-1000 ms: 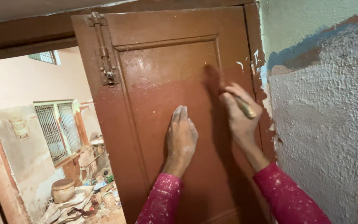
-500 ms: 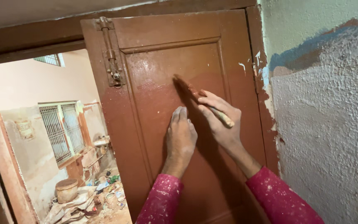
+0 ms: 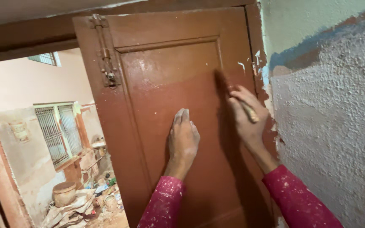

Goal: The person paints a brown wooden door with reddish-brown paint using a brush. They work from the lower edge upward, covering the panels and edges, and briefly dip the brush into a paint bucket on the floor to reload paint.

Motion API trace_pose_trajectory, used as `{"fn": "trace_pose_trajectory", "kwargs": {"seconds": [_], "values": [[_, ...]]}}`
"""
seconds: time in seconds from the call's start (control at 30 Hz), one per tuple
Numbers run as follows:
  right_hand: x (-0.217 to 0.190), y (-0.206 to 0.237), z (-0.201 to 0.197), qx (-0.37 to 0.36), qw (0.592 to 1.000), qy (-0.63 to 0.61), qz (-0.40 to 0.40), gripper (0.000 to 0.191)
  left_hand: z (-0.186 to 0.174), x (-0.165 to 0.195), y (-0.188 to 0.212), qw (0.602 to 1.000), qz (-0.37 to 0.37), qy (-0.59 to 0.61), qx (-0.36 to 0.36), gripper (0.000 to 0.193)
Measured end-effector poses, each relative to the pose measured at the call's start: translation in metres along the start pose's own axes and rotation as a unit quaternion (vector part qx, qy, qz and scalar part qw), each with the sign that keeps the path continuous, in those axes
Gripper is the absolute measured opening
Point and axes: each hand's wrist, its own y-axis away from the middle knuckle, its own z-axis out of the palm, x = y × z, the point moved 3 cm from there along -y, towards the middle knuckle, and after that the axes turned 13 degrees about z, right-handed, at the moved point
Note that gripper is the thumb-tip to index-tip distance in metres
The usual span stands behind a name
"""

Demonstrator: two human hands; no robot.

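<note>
A brown wooden door (image 3: 165,76) stands open in front of me, its panel partly coated in fresh dark brown paint. My left hand (image 3: 183,137) lies flat against the middle of the panel, fingers pointing up. My right hand (image 3: 246,116) grips a paintbrush (image 3: 250,112) by its pale wooden handle. The brush's bristles press on the panel's right side, near the raised frame edge. Both my sleeves are pink and spotted with paint.
A metal latch bolt (image 3: 105,55) is fixed at the door's upper left. A rough grey plastered wall (image 3: 334,126) fills the right. Through the doorway at left I see a barred window (image 3: 58,131), a clay pot (image 3: 64,193) and rubble on the ground.
My right hand has swept the brush from the panel's middle back to its right edge. My left hand has stayed flat on the door. The view has shifted slightly.
</note>
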Motion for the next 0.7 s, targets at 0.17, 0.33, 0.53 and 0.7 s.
{"fn": "trace_pose_trajectory", "kwargs": {"seconds": [0.17,0.33,0.53,0.7], "values": [[-0.004,0.012,-0.001,-0.106,0.993,-0.030,0.039,0.020,0.014,0.011,-0.001,1.000,0.018,0.004,0.003,0.043],[0.013,0.008,-0.020,-0.124,0.966,-0.158,0.164,0.022,0.021,0.015,0.007,1.000,0.011,0.014,0.002,0.043],[0.031,0.002,-0.062,-0.001,0.993,-0.005,0.120,0.017,0.035,0.020,0.013,0.999,0.016,0.033,0.002,0.042],[0.041,0.010,-0.073,0.016,0.997,-0.014,0.069,0.019,0.051,0.030,0.014,0.999,-0.002,0.030,-0.011,0.042]]}}
